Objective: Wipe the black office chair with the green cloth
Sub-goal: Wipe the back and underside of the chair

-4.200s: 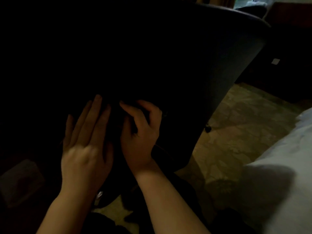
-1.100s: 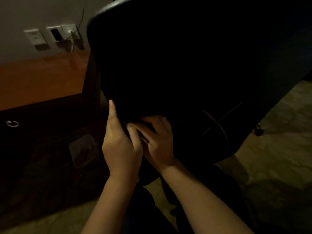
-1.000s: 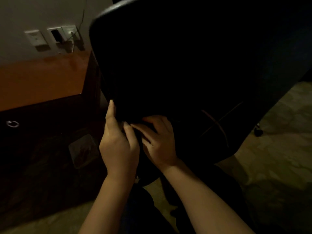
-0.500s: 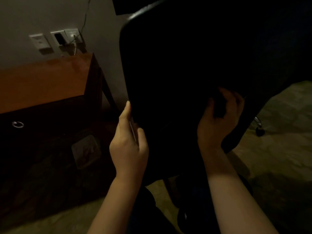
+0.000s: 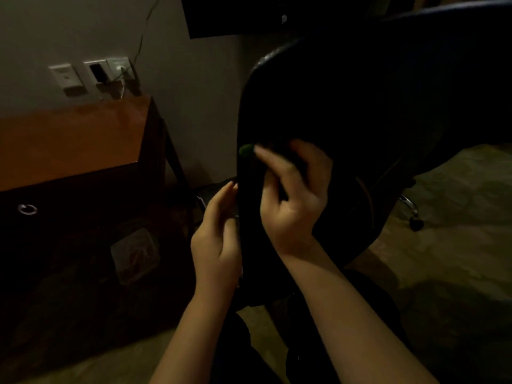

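At lower centre the left hand (image 5: 217,239) lies along the left edge of the black office chair (image 5: 360,115), likely to steady it; whether its grip hooks round that edge cannot be told. Just beyond, the right hand (image 5: 293,198) has its grip curled on the green cloth (image 5: 246,150), pressing it to the backrest's rim. Farther left stands a wooden tabletop (image 5: 69,139).

Nothing readable from where I'm standing, too dark; the wall plates (image 5: 66,76) show no lettering I can make out.
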A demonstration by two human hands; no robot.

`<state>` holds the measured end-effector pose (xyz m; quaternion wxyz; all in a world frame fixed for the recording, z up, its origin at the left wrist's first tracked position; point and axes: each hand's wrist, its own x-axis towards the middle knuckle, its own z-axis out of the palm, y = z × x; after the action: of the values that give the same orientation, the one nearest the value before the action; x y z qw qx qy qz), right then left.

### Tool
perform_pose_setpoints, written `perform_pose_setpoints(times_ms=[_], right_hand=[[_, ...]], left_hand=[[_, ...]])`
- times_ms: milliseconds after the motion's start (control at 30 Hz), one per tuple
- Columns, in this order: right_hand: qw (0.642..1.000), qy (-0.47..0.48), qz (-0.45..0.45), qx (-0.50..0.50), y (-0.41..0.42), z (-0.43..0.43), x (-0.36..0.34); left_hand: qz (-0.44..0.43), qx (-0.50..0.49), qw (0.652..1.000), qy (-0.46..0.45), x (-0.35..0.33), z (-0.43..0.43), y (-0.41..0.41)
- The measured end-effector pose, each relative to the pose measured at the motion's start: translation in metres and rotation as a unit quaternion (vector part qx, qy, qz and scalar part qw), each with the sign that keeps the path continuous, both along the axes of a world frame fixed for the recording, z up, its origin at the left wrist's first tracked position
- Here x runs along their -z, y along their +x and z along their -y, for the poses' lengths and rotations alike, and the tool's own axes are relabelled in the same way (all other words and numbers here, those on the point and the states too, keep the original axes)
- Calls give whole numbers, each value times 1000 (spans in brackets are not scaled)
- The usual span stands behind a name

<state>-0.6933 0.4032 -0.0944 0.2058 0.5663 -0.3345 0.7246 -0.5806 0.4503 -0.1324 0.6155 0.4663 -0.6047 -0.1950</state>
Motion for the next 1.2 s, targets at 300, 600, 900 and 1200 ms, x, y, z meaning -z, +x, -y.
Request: perform_pose_setpoints(times_ms=[300,600,900,1200], right_hand=[[977,145,-154,3,21,-3,117],[957,215,-193,4,21,-13,118],[977,107,-178,53,8,-6,35],[986,50,-107,118,24,-19,-48]], left_hand=[[-118,58,990,56,-6,0,9],[-61,46,996,43,-4,1,16],[-46,45,996,63,-15,8,24],[-17,49,997,62,-37,10,30]])
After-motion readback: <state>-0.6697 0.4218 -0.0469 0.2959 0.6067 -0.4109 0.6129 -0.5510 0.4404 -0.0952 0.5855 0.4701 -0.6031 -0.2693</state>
